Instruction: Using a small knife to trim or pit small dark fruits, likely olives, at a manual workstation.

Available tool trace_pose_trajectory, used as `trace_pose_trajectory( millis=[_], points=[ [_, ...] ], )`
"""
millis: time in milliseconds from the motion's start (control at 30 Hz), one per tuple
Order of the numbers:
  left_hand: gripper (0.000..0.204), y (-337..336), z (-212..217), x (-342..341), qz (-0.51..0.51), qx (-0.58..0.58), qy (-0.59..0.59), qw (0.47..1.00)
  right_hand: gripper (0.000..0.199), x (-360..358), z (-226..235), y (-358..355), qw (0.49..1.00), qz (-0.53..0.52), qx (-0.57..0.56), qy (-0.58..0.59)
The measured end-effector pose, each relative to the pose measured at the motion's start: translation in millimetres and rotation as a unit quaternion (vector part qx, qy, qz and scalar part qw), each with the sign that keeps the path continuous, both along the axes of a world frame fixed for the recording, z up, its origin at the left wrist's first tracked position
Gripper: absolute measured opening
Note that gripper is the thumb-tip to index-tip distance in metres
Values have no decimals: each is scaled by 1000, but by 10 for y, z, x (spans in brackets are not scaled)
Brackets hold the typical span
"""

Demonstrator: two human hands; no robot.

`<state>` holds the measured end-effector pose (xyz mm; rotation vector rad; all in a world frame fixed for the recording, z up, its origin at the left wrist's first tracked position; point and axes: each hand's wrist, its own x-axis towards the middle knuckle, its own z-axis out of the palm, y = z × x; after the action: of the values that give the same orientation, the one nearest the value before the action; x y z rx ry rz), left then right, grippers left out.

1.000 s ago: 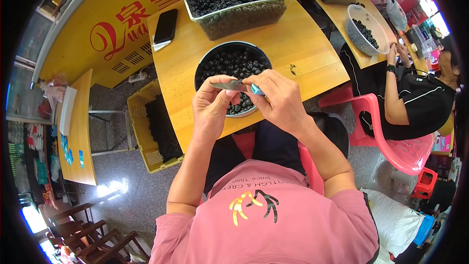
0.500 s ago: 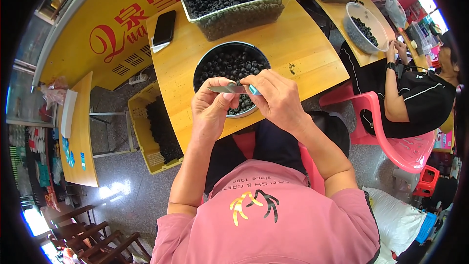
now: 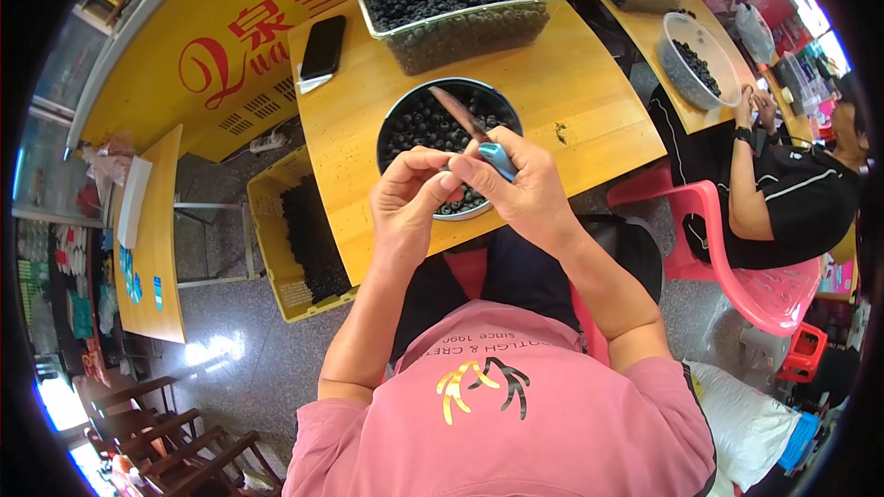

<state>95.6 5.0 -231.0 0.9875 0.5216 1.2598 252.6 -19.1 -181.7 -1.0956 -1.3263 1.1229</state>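
Over the near edge of the wooden table, my right hand (image 3: 534,186) is closed around the blue handle of a small knife (image 3: 458,112). Its blade points up and to the left, over a round bowl (image 3: 518,135) of small dark round fruits or nuts (image 3: 419,127). My left hand (image 3: 405,198) is pinched shut, its thumb and index finger meeting the fingertips of my right hand. Something small and pale shows between the fingertips, too covered to name.
A large clear bin (image 3: 470,37) full of the dark pieces stands behind the bowl, with a phone (image 3: 323,46) to its left. A yellow crate (image 3: 267,248) of dark pieces sits on the floor at left. To the right, another person (image 3: 783,184) sits near a clear tub (image 3: 677,74).
The knife blade has swung from lying level across my left fingertips to pointing up over the bowl. My right fingers have moved in against my left fingertips.
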Motion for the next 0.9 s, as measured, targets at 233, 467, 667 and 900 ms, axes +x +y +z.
trace_pose_trajectory(
  millis=[233, 467, 667, 900],
  points=[
    [18, -14, 5, -101, -17, 55, 9, 998, 15, -100, -65, -12, 987, 39, -59, 142],
    [18, 59, 182, -821, 223, 66, 138, 963, 17, 27, -182, 74, 996, 27, -42, 80],
    [26, 273, 62, -1359, 423, 181, 514, 724, 19, 268, -265, 120, 996, -56, -33, 58],
    [14, 434, 169, -380, 63, 351, 540, 763, 24, 322, -240, 7, 997, -67, -33, 17]
  ],
)
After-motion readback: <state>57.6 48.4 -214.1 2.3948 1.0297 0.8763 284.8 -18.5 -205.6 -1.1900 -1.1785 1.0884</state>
